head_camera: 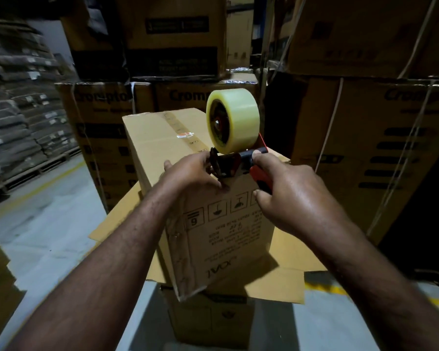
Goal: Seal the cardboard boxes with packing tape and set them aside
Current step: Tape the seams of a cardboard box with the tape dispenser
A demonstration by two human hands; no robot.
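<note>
Head view. A tall corrugated cardboard box (pixel 162 138), matt tan with sharp edges, stands on the spread flaps of an open carton (pixel 276 285) in the middle of the scene. A glossy strip of tape (pixel 179 129) runs along the box's top seam. The near face carries upside-down print: a row of framed handling pictograms and lines of small text too blurred to read.

The tape dispenser (pixel 235 163), with a red plastic handle and a dark metal frame, sits at the near top edge and carries a thick, translucent yellowish tape roll (pixel 232 120). The right hand (pixel 289 196) grasps the handle. The left hand (pixel 193 173) curls over the box edge at the dispenser's mouth; whether it pinches tape cannot be told.

Behind stand string-tied cartons (pixel 104 110) lettered "Crompto…". At left are stacked grey sacks (pixel 18 110).
</note>
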